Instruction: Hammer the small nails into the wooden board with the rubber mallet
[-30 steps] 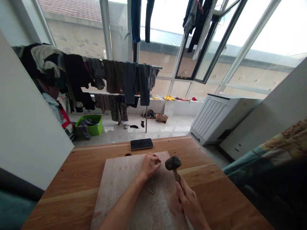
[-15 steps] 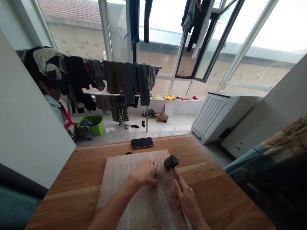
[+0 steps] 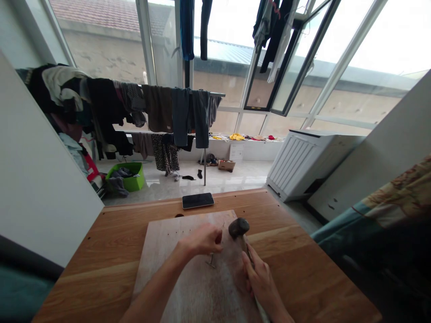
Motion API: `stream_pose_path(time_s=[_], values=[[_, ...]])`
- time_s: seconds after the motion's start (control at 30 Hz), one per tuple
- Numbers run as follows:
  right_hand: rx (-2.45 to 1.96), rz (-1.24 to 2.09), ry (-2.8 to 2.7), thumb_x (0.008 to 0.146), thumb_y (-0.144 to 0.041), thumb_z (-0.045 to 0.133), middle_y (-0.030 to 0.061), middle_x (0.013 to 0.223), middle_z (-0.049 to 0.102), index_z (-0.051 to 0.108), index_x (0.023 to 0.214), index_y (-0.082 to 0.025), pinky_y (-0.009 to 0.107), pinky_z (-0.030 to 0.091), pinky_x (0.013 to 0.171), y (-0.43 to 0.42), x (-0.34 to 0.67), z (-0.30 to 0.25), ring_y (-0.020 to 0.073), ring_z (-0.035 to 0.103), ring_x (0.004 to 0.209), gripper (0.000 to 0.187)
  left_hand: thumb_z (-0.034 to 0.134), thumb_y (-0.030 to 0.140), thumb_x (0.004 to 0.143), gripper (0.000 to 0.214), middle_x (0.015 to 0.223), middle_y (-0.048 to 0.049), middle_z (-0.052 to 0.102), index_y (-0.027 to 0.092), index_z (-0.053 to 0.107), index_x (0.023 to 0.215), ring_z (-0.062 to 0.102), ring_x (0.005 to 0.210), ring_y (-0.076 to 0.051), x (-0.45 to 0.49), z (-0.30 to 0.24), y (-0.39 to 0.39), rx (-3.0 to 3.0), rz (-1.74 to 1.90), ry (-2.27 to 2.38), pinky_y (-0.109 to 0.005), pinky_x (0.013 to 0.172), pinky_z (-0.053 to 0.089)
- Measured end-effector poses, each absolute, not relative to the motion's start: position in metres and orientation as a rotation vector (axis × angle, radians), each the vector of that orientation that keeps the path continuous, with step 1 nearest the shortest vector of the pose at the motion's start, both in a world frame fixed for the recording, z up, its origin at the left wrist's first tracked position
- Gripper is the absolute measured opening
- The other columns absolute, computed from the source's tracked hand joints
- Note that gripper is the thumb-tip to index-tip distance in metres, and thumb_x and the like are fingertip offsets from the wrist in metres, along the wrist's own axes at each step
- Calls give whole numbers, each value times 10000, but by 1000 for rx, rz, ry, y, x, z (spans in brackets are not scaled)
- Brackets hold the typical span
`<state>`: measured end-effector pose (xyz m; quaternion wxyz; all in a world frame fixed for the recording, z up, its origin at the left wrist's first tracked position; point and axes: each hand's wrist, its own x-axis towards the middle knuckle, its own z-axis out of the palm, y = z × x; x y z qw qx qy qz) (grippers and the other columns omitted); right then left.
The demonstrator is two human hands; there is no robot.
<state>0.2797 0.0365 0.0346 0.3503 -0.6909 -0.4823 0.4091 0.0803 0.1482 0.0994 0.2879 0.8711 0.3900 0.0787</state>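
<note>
My right hand (image 3: 261, 282) was closed around the hammer (image 3: 239, 229) handle, the head held low just ahead of that hand and a little above the board (image 3: 168, 264). My left hand (image 3: 202, 240) was curled shut, fingertips pinched together; it probably held a nail, but I could not see one between the fingers. Loose nails (image 3: 211, 260) lay on the board just behind and under the left hand. The board rested on the tabletop (image 3: 107, 251), with a phone (image 3: 198, 200) well beyond both hands at the far edge.

Step in hand, as I judged it: setting a nail upright on the board, next to the hammer head, before striking. The next move would call for the left fingers to steady the nail on the wood and the right hand to give a light tap, with the fingers clear of the head's path.

Against the frame half a second earlier: the left hand had lifted off the nail pile and moved slightly forward, leaving the loose nails uncovered. The hammer head had barely shifted, and the right hand kept the same grip. A full second earlier the left hand had sat further forward, near the hammer head.
</note>
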Motion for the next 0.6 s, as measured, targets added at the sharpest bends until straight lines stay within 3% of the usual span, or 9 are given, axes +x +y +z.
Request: stream_pose_path(time_s=[0.23, 0.37, 0.6], values=[[-1786, 1048, -1257, 953, -565, 386, -51, 475, 494, 473, 1484, -143, 248, 416, 340, 37, 280, 33, 188, 544, 368, 685, 609, 229, 819, 188, 786, -13, 711, 178, 680, 985, 646, 697, -135, 75, 49, 174, 1755, 1019, 1190, -215, 645, 476], [-1786, 1032, -1224, 940, -569, 404, -45, 527, 500, 480, 1478, -143, 248, 406, 336, 38, 279, 34, 176, 533, 361, 690, 599, 218, 842, 97, 757, 2, 695, 184, 669, 900, 594, 601, -115, 81, 23, 170, 1820, 1051, 1239, -218, 617, 461], [-1797, 1066, -1201, 945, -557, 403, -53, 519, 486, 455, 1500, -160, 241, 405, 328, 38, 278, 33, 175, 536, 365, 684, 584, 146, 862, 98, 845, -17, 697, 189, 670, 881, 625, 710, -135, 78, 24, 165, 1943, 1077, 1239, -234, 710, 484]])
